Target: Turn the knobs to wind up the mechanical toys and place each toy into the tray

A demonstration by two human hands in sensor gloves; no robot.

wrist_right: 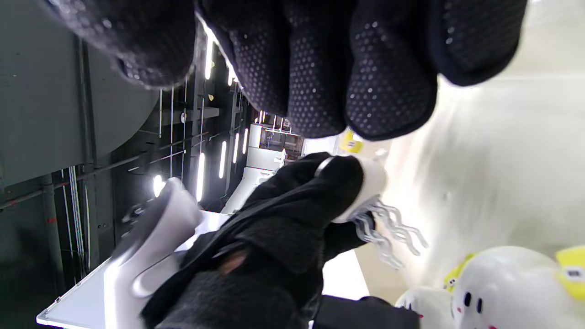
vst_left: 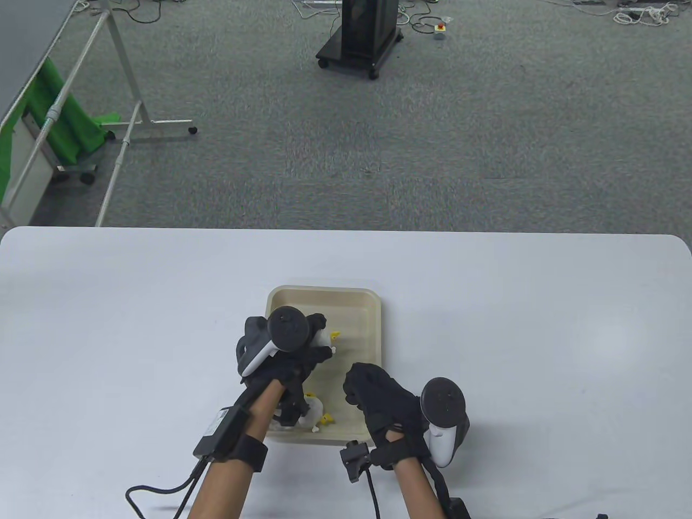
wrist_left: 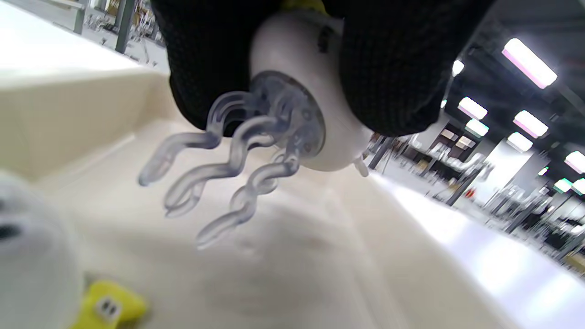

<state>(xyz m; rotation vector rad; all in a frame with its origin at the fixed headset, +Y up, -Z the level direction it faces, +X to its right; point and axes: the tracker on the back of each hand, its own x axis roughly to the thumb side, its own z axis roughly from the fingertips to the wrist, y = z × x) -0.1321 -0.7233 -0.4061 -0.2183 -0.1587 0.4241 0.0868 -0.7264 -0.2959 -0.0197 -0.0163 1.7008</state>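
A cream tray lies on the white table. My left hand hovers over the tray and grips a white wind-up jellyfish toy with yellow knobs. In the left wrist view the toy's body sits between my gloved fingers, its clear wavy tentacles hanging just above the tray floor. Another white toy with yellow parts lies in the tray's near end, partly hidden by my left forearm; it also shows in the right wrist view. My right hand hangs over the tray's near right edge, fingers curled, holding nothing.
A tracker sits on the back of the right hand, another on the left. Cables trail from both wrists off the table's front edge. Beyond the table lie grey carpet, a black wheeled stand and a metal frame with green cloth.
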